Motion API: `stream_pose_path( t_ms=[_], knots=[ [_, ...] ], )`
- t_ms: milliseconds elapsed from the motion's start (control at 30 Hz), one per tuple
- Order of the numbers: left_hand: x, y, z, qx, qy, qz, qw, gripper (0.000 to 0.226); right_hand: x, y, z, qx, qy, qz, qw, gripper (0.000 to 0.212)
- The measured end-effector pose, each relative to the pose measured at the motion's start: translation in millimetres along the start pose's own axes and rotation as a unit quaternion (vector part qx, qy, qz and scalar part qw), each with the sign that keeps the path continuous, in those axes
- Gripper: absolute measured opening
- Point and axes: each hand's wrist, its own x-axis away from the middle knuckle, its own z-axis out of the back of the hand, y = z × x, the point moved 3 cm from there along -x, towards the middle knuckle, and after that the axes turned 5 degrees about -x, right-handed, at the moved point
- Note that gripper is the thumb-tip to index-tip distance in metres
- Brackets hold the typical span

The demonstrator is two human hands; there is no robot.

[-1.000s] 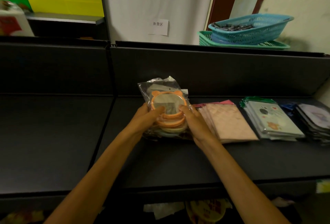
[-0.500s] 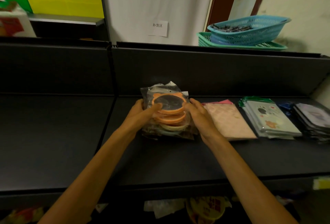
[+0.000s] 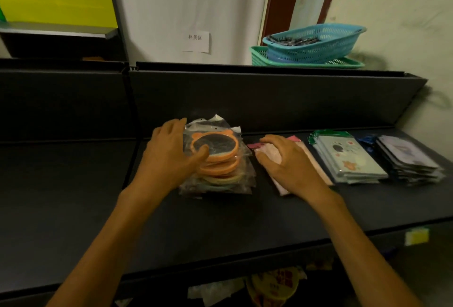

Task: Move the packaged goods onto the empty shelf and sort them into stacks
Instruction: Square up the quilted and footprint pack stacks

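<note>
A stack of bagged round mirrors with orange bear-ear frames [image 3: 219,157] rests on the black shelf [image 3: 220,228]. My left hand [image 3: 169,157] lies against the stack's left side, thumb on the top mirror. My right hand [image 3: 289,164] hovers with spread fingers over the pink packet stack [image 3: 316,162] just right of the mirrors, holding nothing. Further right lie a stack of pale blue-green packets [image 3: 350,159] and a darker stack [image 3: 409,157].
A blue basket [image 3: 316,42] sits in a green tray [image 3: 259,58] on the ledge behind the shelf's back panel. The shelf's left section [image 3: 61,196] is bare. A yellow tag [image 3: 416,235] marks the front edge; packaged goods [image 3: 272,284] show below it.
The mirror stack went from tilted in both hands to lying flat on the shelf. My right hand let go and moved right over the pink packets; my left hand stays on the stack.
</note>
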Motion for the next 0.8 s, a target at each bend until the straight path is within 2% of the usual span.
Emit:
stream_pose_path(
  t_ms=[100, 400, 467, 533, 633, 733, 800],
  knots=[
    [5, 38, -2, -0.016, -0.003, -0.049, 0.999, 0.077, 5, 20, 20, 0.079, 0.009, 0.006, 0.997, 0.040],
    [15, 146, -70, -0.048, -0.074, -0.131, 0.988, 0.076, 13, 96, 65, 0.106, -0.008, -0.049, 0.993, 0.047],
    [15, 161, -94, -0.042, -0.105, -0.104, 0.988, 0.077, 9, 106, 68, 0.091, -0.026, -0.054, 0.994, 0.049],
    [12, 168, -117, -0.050, -0.149, -0.037, 0.987, 0.082, 4, 111, 66, 0.071, -0.043, -0.058, 0.995, 0.053],
    [0, 165, -146, -0.056, -0.204, 0.077, 0.974, 0.103, -5, 114, 60, 0.047, -0.084, -0.069, 0.993, 0.061],
    [-11, 152, -169, -0.073, -0.227, 0.134, 0.962, 0.124, -7, 116, 53, 0.015, -0.146, -0.095, 0.985, 0.066],
    [-12, 159, -168, -0.067, -0.210, 0.144, 0.965, 0.114, -8, 118, 54, -0.013, -0.152, -0.097, 0.984, 0.066]
  ],
)
